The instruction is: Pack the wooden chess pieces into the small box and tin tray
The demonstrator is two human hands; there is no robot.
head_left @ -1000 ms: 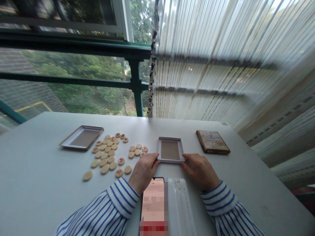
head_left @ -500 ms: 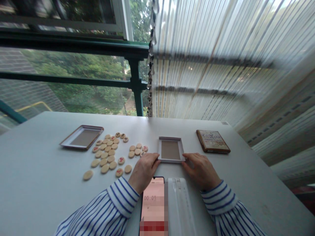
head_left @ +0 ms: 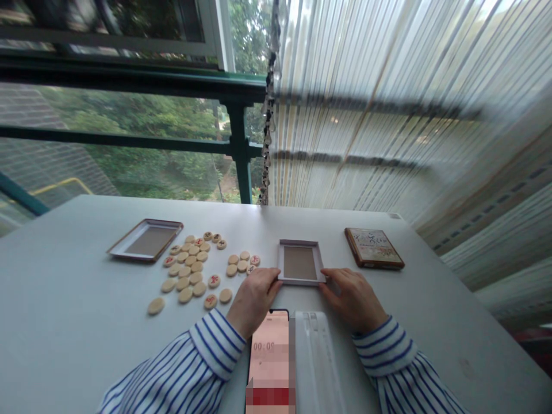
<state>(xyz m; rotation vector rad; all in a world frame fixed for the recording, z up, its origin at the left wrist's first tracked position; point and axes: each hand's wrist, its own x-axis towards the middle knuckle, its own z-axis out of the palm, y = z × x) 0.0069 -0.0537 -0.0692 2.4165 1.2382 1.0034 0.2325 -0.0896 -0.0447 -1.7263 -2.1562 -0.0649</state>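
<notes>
Head view: both hands (head_left: 255, 294) (head_left: 354, 299) pinch the shallow tray (head_left: 300, 263) by its near corners, round pieces (head_left: 190, 261) leftward, a phone (head_left: 271, 333) nearer.

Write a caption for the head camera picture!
Left grip and right grip hold a shallow box beside scattered round pieces.

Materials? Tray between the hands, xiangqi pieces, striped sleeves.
Tray: likely cardboard, matte, judging by thin pale walls and dull brown floor.
Xiangqi pieces: probably wood, maybe plastic; smooth, pale tan discs, some with red or black characters.
Striped sleeves: woven fabric, perhaps cotton, matte, with soft folds.
</notes>
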